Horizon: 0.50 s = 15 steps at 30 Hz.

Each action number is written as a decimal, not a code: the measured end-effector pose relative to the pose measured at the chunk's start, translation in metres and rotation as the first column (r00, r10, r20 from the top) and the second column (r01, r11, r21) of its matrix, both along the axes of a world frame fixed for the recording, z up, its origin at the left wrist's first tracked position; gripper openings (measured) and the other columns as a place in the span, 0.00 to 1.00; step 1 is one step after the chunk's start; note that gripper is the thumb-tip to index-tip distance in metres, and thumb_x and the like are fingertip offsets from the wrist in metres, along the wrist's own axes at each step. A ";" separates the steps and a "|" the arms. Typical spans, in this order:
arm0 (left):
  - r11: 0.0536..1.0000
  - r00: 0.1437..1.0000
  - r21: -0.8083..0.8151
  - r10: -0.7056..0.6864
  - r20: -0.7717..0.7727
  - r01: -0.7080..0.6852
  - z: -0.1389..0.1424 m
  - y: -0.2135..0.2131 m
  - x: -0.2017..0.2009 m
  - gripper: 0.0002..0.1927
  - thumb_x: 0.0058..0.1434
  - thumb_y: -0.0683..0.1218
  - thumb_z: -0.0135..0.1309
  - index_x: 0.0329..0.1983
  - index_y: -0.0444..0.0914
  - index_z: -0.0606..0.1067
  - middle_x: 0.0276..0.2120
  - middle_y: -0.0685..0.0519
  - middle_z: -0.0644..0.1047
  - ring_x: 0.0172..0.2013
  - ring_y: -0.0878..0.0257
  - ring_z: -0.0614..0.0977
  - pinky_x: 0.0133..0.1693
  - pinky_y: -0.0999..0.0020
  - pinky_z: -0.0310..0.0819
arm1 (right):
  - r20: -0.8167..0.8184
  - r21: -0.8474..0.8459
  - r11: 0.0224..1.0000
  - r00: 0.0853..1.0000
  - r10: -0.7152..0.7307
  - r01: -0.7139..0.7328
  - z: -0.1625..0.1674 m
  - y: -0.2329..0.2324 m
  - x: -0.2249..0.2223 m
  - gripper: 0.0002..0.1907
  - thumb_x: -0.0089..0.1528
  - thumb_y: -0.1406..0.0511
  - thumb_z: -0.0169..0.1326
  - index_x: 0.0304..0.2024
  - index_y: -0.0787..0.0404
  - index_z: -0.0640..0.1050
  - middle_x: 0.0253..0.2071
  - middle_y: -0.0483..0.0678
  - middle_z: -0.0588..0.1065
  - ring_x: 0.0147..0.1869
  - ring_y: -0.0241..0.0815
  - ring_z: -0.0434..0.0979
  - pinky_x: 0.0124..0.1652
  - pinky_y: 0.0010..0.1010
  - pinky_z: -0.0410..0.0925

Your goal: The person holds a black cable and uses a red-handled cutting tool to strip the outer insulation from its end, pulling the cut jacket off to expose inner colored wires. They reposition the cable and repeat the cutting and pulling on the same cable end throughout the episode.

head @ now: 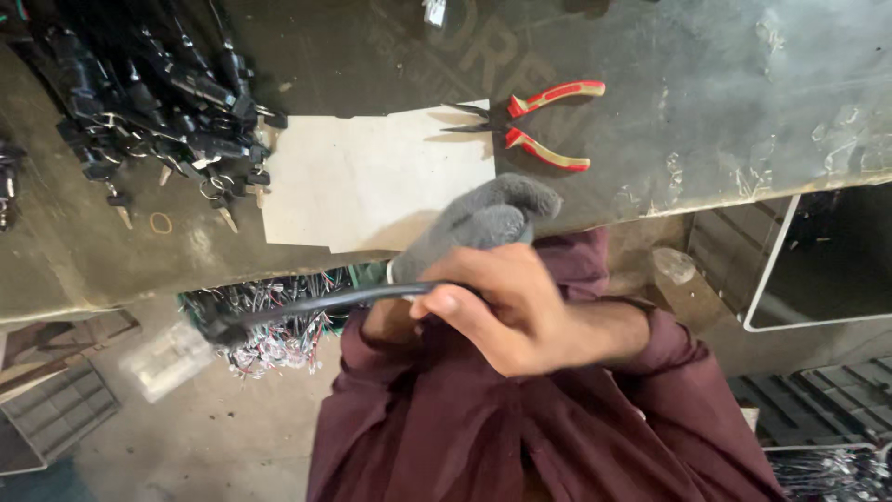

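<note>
Both hands work one black cable [307, 305]: your right hand [506, 311] fingers pinch it, gloved left hand [483, 228] closed behind; keep tension steady.

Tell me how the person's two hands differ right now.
The left hand wears a grey knit glove; the right hand is bare. The left hand is partly hidden behind the right hand, which lies in front, closer to the camera. The right hand's thumb presses on a black cable, while the left hand's grip on it cannot be seen. Both sit close together over the maroon sleeves, below the edge of the workbench.
</note>
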<state>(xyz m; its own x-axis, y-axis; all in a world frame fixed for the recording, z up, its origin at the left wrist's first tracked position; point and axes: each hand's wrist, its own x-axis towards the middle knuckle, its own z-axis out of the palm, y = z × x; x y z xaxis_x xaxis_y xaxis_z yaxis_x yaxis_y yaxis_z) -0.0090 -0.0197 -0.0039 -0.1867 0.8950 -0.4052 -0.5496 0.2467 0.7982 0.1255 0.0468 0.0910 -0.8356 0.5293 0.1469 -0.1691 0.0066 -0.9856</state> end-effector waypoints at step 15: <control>0.903 0.900 0.207 0.303 0.314 -0.376 0.084 -0.006 -0.008 0.13 0.68 0.52 0.57 0.45 0.38 0.73 0.33 0.53 0.74 0.33 0.58 0.72 0.41 0.61 0.73 | 0.144 0.806 0.573 0.889 -0.434 0.149 -0.011 0.034 0.023 0.15 0.60 0.61 0.58 0.41 0.66 0.75 0.38 0.56 0.75 0.44 0.60 0.76 0.43 0.48 0.68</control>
<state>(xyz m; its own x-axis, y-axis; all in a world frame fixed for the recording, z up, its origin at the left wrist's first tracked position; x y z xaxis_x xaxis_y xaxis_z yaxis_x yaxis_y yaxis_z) -0.0168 -0.0261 0.0804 -0.4148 0.8751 -0.2492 -0.7640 -0.1861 0.6178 0.1486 0.0806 0.0796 -0.7278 0.5637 0.3906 0.2765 0.7624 -0.5851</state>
